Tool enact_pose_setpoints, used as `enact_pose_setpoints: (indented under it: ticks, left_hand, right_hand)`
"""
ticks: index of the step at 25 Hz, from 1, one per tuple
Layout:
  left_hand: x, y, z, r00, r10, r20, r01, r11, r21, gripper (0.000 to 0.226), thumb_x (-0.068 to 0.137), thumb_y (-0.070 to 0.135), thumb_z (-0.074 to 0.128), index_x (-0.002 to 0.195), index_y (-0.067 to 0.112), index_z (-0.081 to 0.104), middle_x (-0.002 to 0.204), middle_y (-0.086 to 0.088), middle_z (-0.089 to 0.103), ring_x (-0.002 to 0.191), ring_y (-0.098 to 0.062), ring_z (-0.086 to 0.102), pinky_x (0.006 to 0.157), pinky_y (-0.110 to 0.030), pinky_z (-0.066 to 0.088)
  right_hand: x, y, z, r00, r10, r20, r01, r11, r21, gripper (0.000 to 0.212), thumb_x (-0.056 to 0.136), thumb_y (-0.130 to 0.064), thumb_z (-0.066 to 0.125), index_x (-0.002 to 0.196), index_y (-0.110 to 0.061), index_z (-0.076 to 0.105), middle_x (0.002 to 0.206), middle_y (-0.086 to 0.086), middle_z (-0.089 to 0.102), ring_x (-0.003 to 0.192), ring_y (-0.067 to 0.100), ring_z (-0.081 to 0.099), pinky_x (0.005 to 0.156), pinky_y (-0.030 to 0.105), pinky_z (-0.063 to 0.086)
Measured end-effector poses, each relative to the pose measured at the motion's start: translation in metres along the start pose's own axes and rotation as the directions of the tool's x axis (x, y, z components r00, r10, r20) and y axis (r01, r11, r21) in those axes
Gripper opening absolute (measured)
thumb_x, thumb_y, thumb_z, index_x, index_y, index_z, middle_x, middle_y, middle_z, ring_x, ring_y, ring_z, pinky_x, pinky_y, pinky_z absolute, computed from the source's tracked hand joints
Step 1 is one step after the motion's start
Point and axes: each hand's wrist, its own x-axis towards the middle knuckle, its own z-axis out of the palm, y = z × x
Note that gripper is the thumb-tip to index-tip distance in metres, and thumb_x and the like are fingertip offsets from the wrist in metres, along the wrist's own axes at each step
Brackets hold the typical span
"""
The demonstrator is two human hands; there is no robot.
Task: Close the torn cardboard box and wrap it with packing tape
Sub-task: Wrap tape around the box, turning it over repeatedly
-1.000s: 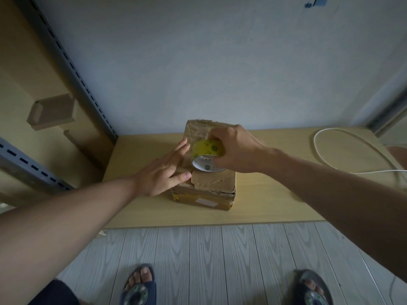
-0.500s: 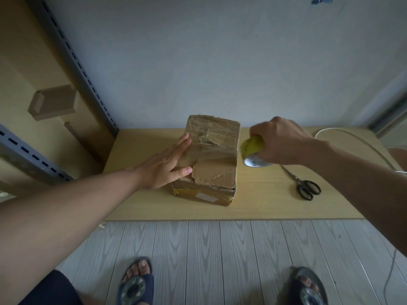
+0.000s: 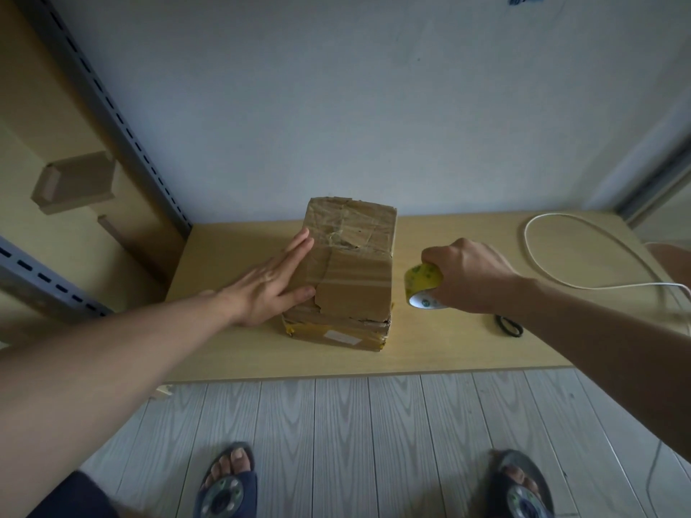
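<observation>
Cardboard box (image 3: 353, 272), tape roll (image 3: 421, 281) half-covered by right hand (image 3: 469, 278), scissors (image 3: 508, 326) mostly hidden

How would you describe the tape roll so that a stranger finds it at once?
On the light wooden table, look just right of the brown cardboard box. There the right hand grips the tape roll: the only yellow ring, with a white core.

No legible text on box (image 3: 351, 278), tape (image 3: 421, 281)
</observation>
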Motion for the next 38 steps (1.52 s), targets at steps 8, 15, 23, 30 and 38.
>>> enact_pose_setpoints:
  ticks: [8, 15, 23, 30, 38]
  left_hand:
    - [-0.003, 0.003, -0.005, 0.999, 0.001, 0.032, -0.002, 0.998, 0.059, 0.085, 0.096, 0.069, 0.021, 0.155, 0.029, -0.027, 0.157, 0.019, -0.039, 0.151, -0.003, -0.017, 0.123, -0.036, -0.003]
    - [0.016, 0.072, 0.003, 0.875, -0.473, 0.103, 0.484, 0.861, -0.156, 0.095, 0.088, 0.083, 0.033, 0.153, 0.045, -0.025, 0.163, -0.008, -0.029, 0.153, -0.042, 0.011, 0.119, -0.062, 0.018]
    - [0.025, 0.064, 0.009, 0.802, -0.588, -0.103, 0.382, 0.638, -0.669, 0.126, 0.067, 0.06, 0.084, 0.162, 0.023, 0.009, 0.165, -0.008, 0.027, 0.148, -0.03, 0.031, 0.117, -0.042, 0.032]
    - [0.026, 0.039, 0.012, 0.835, -0.544, -0.076, 0.37, 0.66, -0.654, 0.166, 0.015, 0.098, 0.067, 0.159, 0.03, 0.019, 0.154, -0.003, 0.045, 0.141, -0.027, 0.041, 0.116, -0.046, 0.034]
    - [0.031, 0.018, 0.01, 0.893, -0.436, -0.106, 0.25, 0.679, -0.69, 0.094, 0.043, 0.081, 0.075, 0.119, 0.028, 0.066, 0.102, 0.011, 0.076, 0.093, -0.007, 0.072, 0.076, -0.025, 0.054]
  right_hand:
    - [0.01, 0.005, 0.031, 0.999, 0.004, 0.04, -0.006, 1.0, 0.026, 0.011, 0.088, -0.029, 0.064, 0.083, -0.024, 0.056, 0.07, -0.007, 0.059, 0.059, 0.011, 0.057, 0.049, 0.023, 0.039]
    - [0.013, 0.003, 0.053, 0.997, 0.06, 0.055, -0.065, 0.994, 0.083, 0.014, 0.087, -0.024, 0.062, 0.083, -0.024, 0.049, 0.074, -0.001, 0.059, 0.062, 0.02, 0.059, 0.048, 0.027, 0.044]
    - [-0.003, 0.011, 0.054, 0.988, 0.083, 0.129, -0.126, 0.92, 0.372, 0.026, 0.084, -0.034, 0.07, 0.101, -0.027, 0.052, 0.082, -0.005, 0.061, 0.065, 0.01, 0.056, 0.048, 0.024, 0.041]
    - [-0.02, 0.008, 0.049, 0.996, 0.053, -0.074, -0.015, 0.898, 0.441, 0.012, 0.084, -0.014, 0.053, 0.094, -0.019, 0.053, 0.072, 0.001, 0.062, 0.061, 0.023, 0.058, 0.05, 0.039, 0.048]
    - [-0.017, -0.026, 0.008, 0.932, 0.113, -0.343, 0.056, 0.893, 0.446, 0.026, 0.072, -0.022, 0.069, 0.085, -0.033, 0.049, 0.058, -0.012, 0.055, 0.049, 0.005, 0.051, 0.043, 0.021, 0.037]
